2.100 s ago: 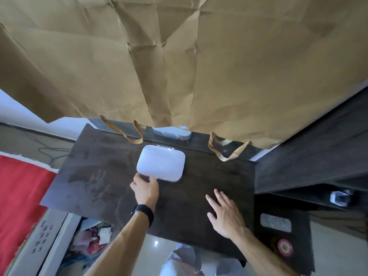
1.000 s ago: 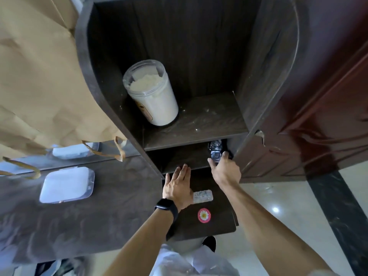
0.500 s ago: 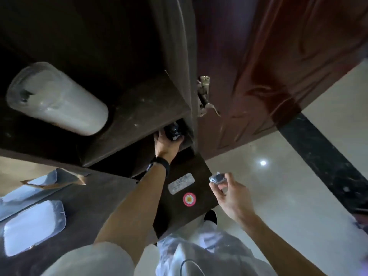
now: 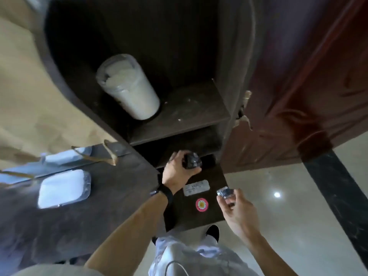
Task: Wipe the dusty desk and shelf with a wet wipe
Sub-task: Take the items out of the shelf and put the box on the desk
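My left hand (image 4: 177,172) grips a small dark crumpled object (image 4: 192,160) at the mouth of the lower shelf opening (image 4: 179,145). My right hand (image 4: 238,209) holds a small clear shiny object (image 4: 224,192) in its fingertips, out over the floor beside the low dark shelf board (image 4: 189,220). The dusty upper shelf (image 4: 191,114) carries a white plastic jar (image 4: 127,86). On the dark dusty desk (image 4: 79,216) at the left lies a white wet-wipe pack (image 4: 63,188).
Crumpled brown paper (image 4: 29,96) hangs over the desk's back, with paper handles (image 4: 107,154) drooping. A reddish-brown door (image 4: 298,86) stands right of the shelf unit. A white label (image 4: 196,187) and a round red sticker (image 4: 201,204) mark the low board. Glossy floor (image 4: 298,216) lies at right.
My left hand has drawn the dark object out of the lower shelf opening. My right hand still holds the clear object. The view has tilted back toward the desk.
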`<state>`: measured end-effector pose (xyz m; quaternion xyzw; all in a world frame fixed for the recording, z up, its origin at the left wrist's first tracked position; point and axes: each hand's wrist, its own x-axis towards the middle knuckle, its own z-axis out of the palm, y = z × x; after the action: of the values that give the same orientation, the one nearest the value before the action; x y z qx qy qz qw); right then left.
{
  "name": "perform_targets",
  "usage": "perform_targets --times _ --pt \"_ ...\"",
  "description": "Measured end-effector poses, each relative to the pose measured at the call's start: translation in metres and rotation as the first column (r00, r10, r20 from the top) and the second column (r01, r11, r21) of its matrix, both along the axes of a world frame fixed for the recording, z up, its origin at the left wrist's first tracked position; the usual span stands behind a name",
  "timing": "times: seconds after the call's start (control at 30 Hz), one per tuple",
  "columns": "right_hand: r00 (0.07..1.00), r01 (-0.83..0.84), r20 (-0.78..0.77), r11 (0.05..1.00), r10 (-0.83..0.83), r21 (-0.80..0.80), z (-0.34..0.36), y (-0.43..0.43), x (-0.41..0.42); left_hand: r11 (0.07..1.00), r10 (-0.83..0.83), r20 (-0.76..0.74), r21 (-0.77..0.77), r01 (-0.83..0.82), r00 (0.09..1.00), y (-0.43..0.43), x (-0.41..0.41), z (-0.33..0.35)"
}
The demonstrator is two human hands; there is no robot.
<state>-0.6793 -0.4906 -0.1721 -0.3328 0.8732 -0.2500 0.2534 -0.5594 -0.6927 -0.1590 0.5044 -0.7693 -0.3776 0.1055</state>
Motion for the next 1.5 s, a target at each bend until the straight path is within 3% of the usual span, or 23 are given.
perform_targets --times 0.13,0.27,0.53,0.77,1.0,1.17,1.5 --pt "0.974 -0.226 0.012 0.970 0.226 0.087 -0.010 -0.027 0.033 0.999 0.017 0.102 0.050 -0.022 0.995 0.036 0.081 -0.004" --pt "0.892 -0.451 0.022 0.885 0.452 0.112 -0.017 -0.062 0.074 0.975 0.179 0.195 0.099 -0.200 0.964 0.056 0.163 -0.020" --pt "0.823 -0.568 0.125 0.807 0.554 0.162 -0.040 -0.136 0.164 0.873 0.442 0.241 0.103 -0.476 0.864 0.030 0.269 -0.042" --pt "0.924 -0.367 0.194 0.906 0.329 0.210 -0.066 -0.220 0.222 0.886 0.427 0.190 0.106 -0.451 0.884 -0.059 0.297 -0.057" --pt "0.988 -0.149 0.073 0.969 0.137 0.196 -0.067 -0.291 0.255 0.945 0.303 0.124 0.089 -0.315 0.945 -0.146 0.292 -0.074" --pt "0.985 -0.076 0.166 0.989 0.055 0.125 -0.091 -0.304 0.264 0.964 0.242 0.108 0.083 -0.251 0.964 -0.158 0.297 -0.085" --pt "0.988 -0.066 0.148 0.991 0.049 0.117 -0.091 -0.308 0.270 0.975 0.197 0.069 0.086 -0.203 0.978 -0.157 0.302 -0.090"
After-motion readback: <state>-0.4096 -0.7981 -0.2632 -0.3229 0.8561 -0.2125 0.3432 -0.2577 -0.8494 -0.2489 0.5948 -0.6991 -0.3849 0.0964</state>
